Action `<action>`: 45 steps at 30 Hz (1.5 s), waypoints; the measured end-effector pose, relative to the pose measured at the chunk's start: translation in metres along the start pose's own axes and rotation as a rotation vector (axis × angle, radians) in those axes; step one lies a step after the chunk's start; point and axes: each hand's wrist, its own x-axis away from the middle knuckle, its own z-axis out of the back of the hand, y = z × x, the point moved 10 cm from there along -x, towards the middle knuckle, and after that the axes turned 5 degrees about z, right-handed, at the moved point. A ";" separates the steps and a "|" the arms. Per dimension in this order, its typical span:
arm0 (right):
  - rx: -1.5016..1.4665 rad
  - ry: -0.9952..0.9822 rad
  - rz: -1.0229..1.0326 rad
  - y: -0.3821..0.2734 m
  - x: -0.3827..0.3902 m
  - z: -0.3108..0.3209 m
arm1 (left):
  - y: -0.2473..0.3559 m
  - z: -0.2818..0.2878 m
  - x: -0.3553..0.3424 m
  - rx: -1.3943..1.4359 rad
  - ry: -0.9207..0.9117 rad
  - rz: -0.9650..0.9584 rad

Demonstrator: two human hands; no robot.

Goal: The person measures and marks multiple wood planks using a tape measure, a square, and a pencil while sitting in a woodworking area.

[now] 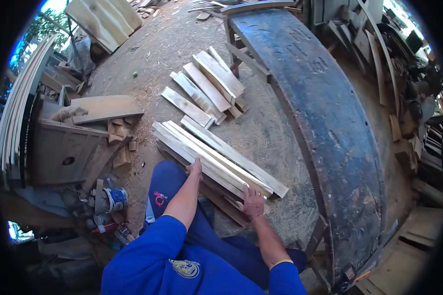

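Observation:
A stack of long pale wooden boards (209,164) lies slantwise in front of my knees. At its near long edge, left of the middle, my left hand (194,168) is closed on a board, its other fingers partly hidden. Toward the right end, my right hand (253,202) grips the same stack, fingers over the top and thumb on the near side. A loose, greyish-edged board (236,156) rests along the stack's far side. Darker wood pieces (225,206) show underneath, close to my legs.
Shorter planks (202,88) lie in a group beyond the stack. A long, dark, worn bench (325,108) runs down the right. To the left are a curved board (108,107), wood offcuts (122,156) and a blue-and-white bucket (117,199). Scrap timber (374,59) leans at far right.

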 end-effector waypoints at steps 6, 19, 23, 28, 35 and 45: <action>-0.031 -0.310 0.017 0.030 -0.030 -0.056 | 0.026 -0.015 -0.010 -0.002 0.061 -0.296; -0.023 -0.233 -0.179 0.005 -0.020 0.075 | 0.040 -0.008 0.027 0.077 0.070 -0.300; 0.265 -0.009 -0.123 -0.052 0.011 0.143 | 0.047 -0.012 0.017 0.471 -0.498 -0.293; 0.390 0.134 -0.147 -0.048 0.059 0.187 | 0.047 -0.031 0.119 0.750 -1.059 0.111; 0.059 0.009 -0.345 -0.025 0.120 0.232 | 0.066 -0.023 0.192 0.760 -1.145 0.035; 0.142 0.936 -0.603 -0.014 0.326 0.417 | 0.041 -0.074 0.191 0.438 -1.157 -0.017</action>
